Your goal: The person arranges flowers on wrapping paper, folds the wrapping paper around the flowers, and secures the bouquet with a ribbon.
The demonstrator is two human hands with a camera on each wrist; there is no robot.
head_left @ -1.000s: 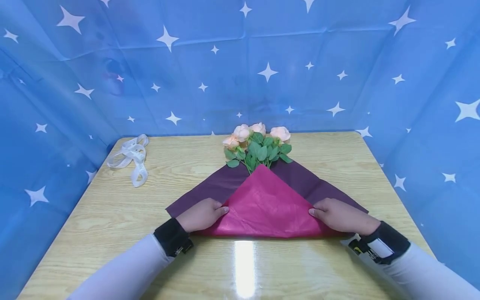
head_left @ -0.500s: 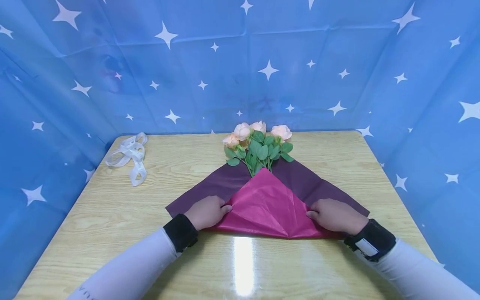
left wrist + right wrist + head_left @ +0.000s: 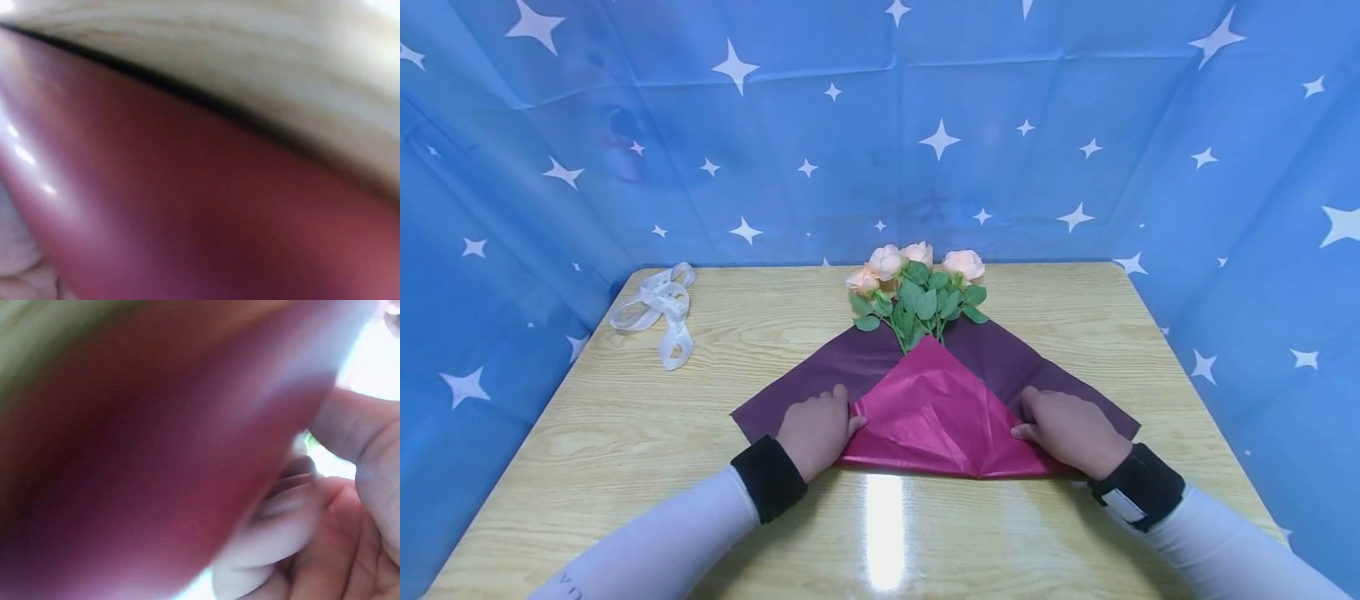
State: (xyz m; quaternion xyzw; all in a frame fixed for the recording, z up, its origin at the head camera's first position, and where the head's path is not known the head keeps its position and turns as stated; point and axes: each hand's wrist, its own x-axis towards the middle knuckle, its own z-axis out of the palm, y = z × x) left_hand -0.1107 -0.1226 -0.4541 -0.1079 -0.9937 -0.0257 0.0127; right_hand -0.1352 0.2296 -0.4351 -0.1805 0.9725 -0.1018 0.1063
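Pale pink roses point(image 3: 886, 262) with green leaves lie on a sheet of wrapping paper, dark purple point(image 3: 850, 358) on one face and shiny magenta on the other. The near part of the sheet is folded up as a magenta flap point(image 3: 932, 417), its tip over the stems. My left hand point(image 3: 816, 427) pinches the flap's left side, thumb on top. On the right side my right hand point(image 3: 1071, 429) pinches it the same way. Close up in the right wrist view, curled fingers point(image 3: 269, 544) meet the paper point(image 3: 169, 456). Blurred paper point(image 3: 206, 187) fills most of the left wrist view.
A loose white ribbon point(image 3: 662, 304) lies at the table's back left. The wooden table point(image 3: 587, 433) reaches to a blue star-patterned cloth point(image 3: 850, 125) behind it and at both sides. Light glares on the table's front.
Both hands have moved slightly inward along the flap and turned a little. Creases have formed in the magenta flap, and its tip has slid slightly down from the leaves.
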